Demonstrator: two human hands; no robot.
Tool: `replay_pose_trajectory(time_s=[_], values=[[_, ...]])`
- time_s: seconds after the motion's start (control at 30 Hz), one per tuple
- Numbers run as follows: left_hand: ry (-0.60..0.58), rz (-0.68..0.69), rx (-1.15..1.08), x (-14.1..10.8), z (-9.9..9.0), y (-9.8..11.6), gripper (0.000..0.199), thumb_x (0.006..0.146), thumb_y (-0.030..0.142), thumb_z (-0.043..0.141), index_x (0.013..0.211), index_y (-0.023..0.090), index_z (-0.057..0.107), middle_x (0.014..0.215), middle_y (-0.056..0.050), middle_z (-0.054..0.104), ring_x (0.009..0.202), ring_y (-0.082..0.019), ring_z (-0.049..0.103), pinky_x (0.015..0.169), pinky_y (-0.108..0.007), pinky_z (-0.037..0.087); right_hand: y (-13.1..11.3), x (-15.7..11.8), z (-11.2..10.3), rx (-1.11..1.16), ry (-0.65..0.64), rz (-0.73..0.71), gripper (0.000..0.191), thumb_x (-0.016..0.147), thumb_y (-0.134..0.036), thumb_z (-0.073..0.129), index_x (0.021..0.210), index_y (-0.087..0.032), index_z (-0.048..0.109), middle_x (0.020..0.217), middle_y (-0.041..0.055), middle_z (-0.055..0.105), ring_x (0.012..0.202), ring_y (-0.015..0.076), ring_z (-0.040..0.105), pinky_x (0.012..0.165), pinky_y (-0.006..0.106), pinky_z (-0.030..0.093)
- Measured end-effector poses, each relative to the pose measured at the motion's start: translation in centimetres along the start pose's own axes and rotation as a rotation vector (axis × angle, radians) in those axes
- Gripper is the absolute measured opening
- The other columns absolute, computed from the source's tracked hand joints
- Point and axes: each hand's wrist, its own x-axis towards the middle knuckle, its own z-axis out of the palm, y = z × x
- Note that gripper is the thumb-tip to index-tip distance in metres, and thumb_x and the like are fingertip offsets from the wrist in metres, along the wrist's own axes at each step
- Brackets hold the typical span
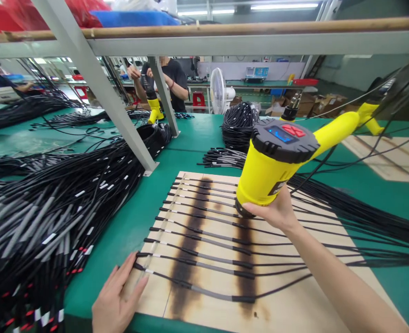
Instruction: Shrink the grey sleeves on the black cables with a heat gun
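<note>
My right hand (pixel 277 210) is wrapped round the lower barrel of a yellow heat gun (pixel 270 171) with a lit blue display on its black end cap. The gun points down at the wooden board (pixel 221 317), over the right of two dark scorched bands. Black cables (pixel 211 292) with grey sleeved sections lie side by side across the board, their ends along a strip at its left. My left hand (pixel 117 296) rests at the board's left edge, fingers stretched and thumb apart. Its fingertips are at the nearest cable ends (pixel 140 267); whether they press on them I cannot tell.
Piles of black cables (pixel 69 185) cover the left of the green table (pixel 186 157). A cable coil (pixel 241 122) and a small bundle lie behind the board. A metal post (pixel 103 88) slants up to the shelf. Across the table, a person (pixel 176 78) works near another yellow heat gun (pixel 155 110).
</note>
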Motion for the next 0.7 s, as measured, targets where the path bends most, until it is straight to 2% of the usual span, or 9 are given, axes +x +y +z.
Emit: replay_pose_trajectory(time_s=[0.1,0.2,0.37,0.47,0.57,0.7], values=[[0.011,-0.007,0.023,0.0,-0.1,0.2,0.056,0.082,0.048,0.045,0.132,0.024,0.042,0.128,-0.007,0.054,0.117,-0.029,0.050,0.101,-0.047,0.040,-0.7,-0.2,1.0,0.098,-0.076,-0.020,0.046,0.055,-0.027,0.080,0.094,-0.023,0.056,0.095,0.0057,0.064,0.084,0.0244,0.064,0.079,0.043,0.055],[0.022,0.019,0.007,0.1,-0.2,0.3,0.056,0.082,0.049,0.045,0.132,0.024,0.042,0.126,-0.007,0.055,0.114,-0.029,0.053,0.100,-0.046,0.040,-1.1,-1.0,1.0,0.047,-0.073,-0.025,0.043,0.055,-0.025,0.080,0.092,-0.024,0.057,0.092,0.0045,0.065,0.084,0.0252,0.064,0.079,0.044,0.055],[0.022,0.036,-0.008,0.2,-0.3,0.5,0.057,0.082,0.048,0.045,0.134,0.025,0.038,0.128,-0.006,0.054,0.112,-0.028,0.055,0.101,-0.045,0.039,-1.1,-1.8,-0.3,0.027,-0.044,0.062,0.064,0.055,-0.022,0.079,0.108,-0.026,0.044,0.101,0.0061,0.062,0.087,0.0260,0.063,0.078,0.045,0.055],[0.011,0.025,-0.007,0.0,-0.2,0.4,0.057,0.082,0.048,0.045,0.134,0.024,0.039,0.129,-0.005,0.053,0.113,-0.028,0.053,0.102,-0.045,0.038,-1.1,-1.5,-0.4,0.043,-0.043,0.091,0.071,0.054,-0.024,0.079,0.112,-0.025,0.039,0.103,0.0077,0.062,0.091,0.0269,0.062,0.081,0.046,0.054],[0.003,0.004,0.002,-0.2,0.0,0.1,0.057,0.082,0.049,0.044,0.133,0.023,0.041,0.129,-0.006,0.054,0.115,-0.029,0.052,0.102,-0.046,0.038,-1.2,-1.3,-0.1,0.007,-0.024,0.079,0.067,0.052,-0.026,0.080,0.109,-0.023,0.043,0.104,0.0082,0.062,0.094,0.0274,0.061,0.085,0.048,0.052],[0.003,-0.014,0.008,-0.4,0.2,-0.2,0.058,0.082,0.050,0.044,0.131,0.020,0.044,0.127,-0.008,0.055,0.116,-0.030,0.051,0.102,-0.046,0.038,-0.8,-1.3,-0.3,-0.037,-0.014,0.076,0.055,0.053,-0.023,0.080,0.100,-0.023,0.051,0.102,0.0086,0.063,0.091,0.0261,0.062,0.085,0.046,0.052]])
